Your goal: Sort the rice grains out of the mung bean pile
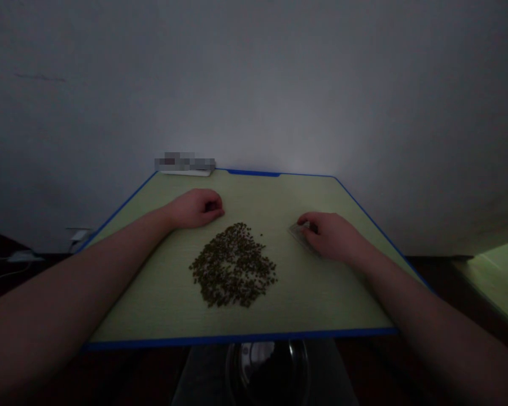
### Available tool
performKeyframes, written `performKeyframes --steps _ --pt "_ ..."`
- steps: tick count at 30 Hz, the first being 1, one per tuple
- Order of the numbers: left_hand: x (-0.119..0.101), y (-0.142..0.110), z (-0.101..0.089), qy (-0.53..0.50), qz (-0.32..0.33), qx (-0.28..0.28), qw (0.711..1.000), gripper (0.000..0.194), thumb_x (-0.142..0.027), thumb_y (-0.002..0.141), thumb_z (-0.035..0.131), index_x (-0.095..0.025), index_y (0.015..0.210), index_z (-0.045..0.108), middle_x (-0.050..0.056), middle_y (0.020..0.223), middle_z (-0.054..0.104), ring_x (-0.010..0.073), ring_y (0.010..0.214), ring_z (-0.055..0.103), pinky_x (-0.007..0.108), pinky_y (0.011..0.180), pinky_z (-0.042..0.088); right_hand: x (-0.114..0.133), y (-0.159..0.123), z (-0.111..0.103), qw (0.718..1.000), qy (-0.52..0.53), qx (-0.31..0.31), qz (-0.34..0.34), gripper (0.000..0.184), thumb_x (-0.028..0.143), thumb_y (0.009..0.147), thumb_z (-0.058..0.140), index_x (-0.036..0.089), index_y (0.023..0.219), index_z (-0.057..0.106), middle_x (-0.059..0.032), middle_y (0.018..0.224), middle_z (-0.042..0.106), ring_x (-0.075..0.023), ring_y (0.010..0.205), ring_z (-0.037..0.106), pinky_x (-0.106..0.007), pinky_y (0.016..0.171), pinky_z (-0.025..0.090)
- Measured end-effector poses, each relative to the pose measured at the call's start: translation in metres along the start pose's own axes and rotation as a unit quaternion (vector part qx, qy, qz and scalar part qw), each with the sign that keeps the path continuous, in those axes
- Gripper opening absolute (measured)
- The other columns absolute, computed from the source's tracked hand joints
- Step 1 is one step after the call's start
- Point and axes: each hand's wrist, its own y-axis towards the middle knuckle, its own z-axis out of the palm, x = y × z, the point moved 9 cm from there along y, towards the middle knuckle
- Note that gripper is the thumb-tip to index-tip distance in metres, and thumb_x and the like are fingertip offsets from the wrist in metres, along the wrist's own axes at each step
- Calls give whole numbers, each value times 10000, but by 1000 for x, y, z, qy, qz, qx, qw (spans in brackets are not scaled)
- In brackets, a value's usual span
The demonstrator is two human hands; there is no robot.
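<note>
A loose, spread-out pile of small dark brown-green bits (235,268), like seeds or dried peppercorns, lies on the pale yellow tabletop (161,304). My left hand (197,207) rests behind and left of the pile with its fingers curled in towards the thumb. Whatever may be inside those fingers is hidden. To the right of the pile, my right hand (332,234) pinches a thin, flat, pale patterned card-like piece (298,230) close to the table. In the dim light its exact kind is unclear. One stray bit sits just off the pile's upper right.
Blue edging (237,339) runs around the table. A white box-like object (186,169), partly blurred out, stands at the back left against the wall (254,84). Below the front edge is a shiny metal bowl (268,369). White cables and a plug (23,257) lie at the left.
</note>
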Motion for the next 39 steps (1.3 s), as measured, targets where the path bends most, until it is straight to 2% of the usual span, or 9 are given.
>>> performKeyframes --steps 6,11,15,19,22,30,39 --pt "-2 0 -1 5 -2 4 1000 284 -421 795 511 -153 778 607 13 658 576 108 580 469 244 559 329 10 2 1 1000 -7 -13 -27 341 270 892 433 190 1148 643 -100 1017 715 -232 879 643 -311 727 425" --pt "-2 0 -1 9 2 3 1000 282 -418 797 513 -153 776 606 11 648 571 107 572 466 241 552 322 29 1 5 998 -15 -13 -56 355 273 904 407 189 1172 625 -105 1047 710 -247 905 644 -321 746 423" --pt "-1 0 0 6 3 1 1000 297 -431 801 505 -153 771 606 8 642 567 106 569 464 239 551 322 45 -9 6 995 -4 9 -98 336 252 882 423 189 1131 639 -87 968 720 -219 836 638 -299 708 405" --pt "0 1 0 -1 0 -2 1000 288 -420 795 511 -151 777 615 8 645 567 103 570 464 235 551 324 52 -22 6 991 14 36 -129 287 205 819 466 190 1024 666 -35 726 687 -155 624 575 -265 591 355" --pt "-1 1 0 1 3 -5 1000 280 -414 793 517 -152 773 615 6 641 563 103 569 460 236 551 323 55 -27 8 987 32 57 -146 275 176 776 485 183 978 672 -4 624 638 -130 561 528 -252 562 328" --pt "-1 1 -1 5 3 -3 1000 265 -404 792 526 -153 774 610 9 655 577 104 572 465 242 555 322 63 -34 12 977 65 97 -181 246 158 757 490 189 919 672 12 601 603 -108 535 480 -239 544 301" --pt "-1 0 -1 -2 1 -2 1000 273 -411 793 523 -152 764 606 7 643 571 104 571 469 240 558 333 68 -34 15 971 80 103 -199 226 158 772 482 190 909 659 13 612 592 -105 545 476 -238 549 297"
